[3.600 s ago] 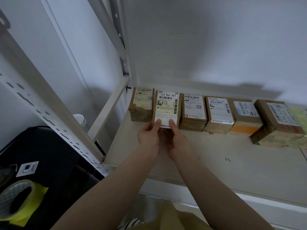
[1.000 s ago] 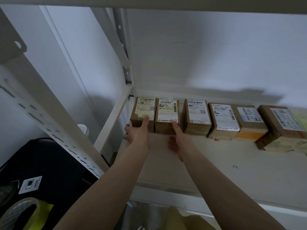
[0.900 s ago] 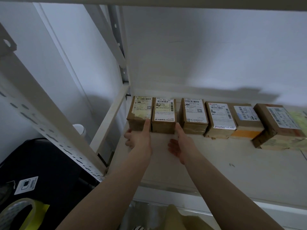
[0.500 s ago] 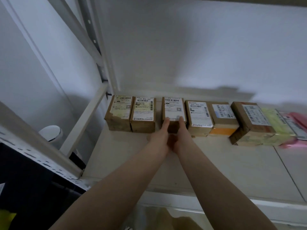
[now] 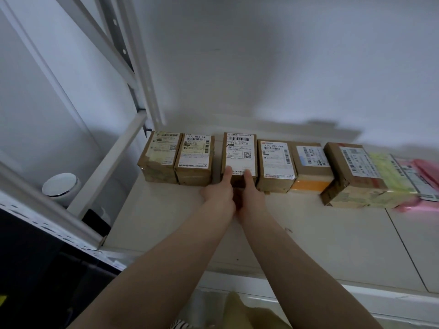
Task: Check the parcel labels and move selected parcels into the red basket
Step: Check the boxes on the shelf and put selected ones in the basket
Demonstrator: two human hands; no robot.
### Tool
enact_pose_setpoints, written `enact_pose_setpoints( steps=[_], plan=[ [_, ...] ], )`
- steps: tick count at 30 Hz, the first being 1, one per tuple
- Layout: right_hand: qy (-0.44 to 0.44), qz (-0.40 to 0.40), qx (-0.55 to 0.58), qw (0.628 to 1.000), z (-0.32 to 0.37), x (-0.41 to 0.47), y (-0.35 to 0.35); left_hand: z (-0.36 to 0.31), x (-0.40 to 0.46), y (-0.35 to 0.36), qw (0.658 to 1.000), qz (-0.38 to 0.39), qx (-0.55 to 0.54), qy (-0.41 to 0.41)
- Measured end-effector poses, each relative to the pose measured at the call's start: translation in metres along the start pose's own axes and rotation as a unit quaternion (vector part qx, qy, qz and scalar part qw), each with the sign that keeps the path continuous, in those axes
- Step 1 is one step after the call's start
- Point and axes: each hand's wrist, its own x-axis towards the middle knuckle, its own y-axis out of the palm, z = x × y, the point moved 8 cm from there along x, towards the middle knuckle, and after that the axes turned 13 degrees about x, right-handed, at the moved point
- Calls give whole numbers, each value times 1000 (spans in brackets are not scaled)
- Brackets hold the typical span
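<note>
Since a second ago, both hands have been shifted from the second parcel [image 5: 194,161] to the third parcel [image 5: 240,157], now tilted label-up for reading, gripped by the left hand [image 5: 219,191] and right hand [image 5: 250,193] on the white shelf [image 5: 308,233]; no red basket is seen.

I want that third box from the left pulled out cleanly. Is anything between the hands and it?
No. Both hands already grip the third box, thumbs on its label, and the shelf in front looks bare.
</note>
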Motion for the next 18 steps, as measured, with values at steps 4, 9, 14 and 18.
enact_pose_setpoints(
  steps=[4, 9, 14, 18],
  plan=[
    [-44, 6, 1, 999, 0, -3, -15, -14, -31, -4, 995, 55, -81, 29],
    [-54, 20, 30, 998, -3, -4, -19, -21, -53, -13, 990, 57, -115, 64],
    [-47, 31, 42, 998, -8, 4, -24, -18, -57, -19, 987, 62, -116, 89],
    [-53, 28, 55, 997, -8, 9, -24, -16, -55, -22, 985, 50, -136, 97]
  ],
)
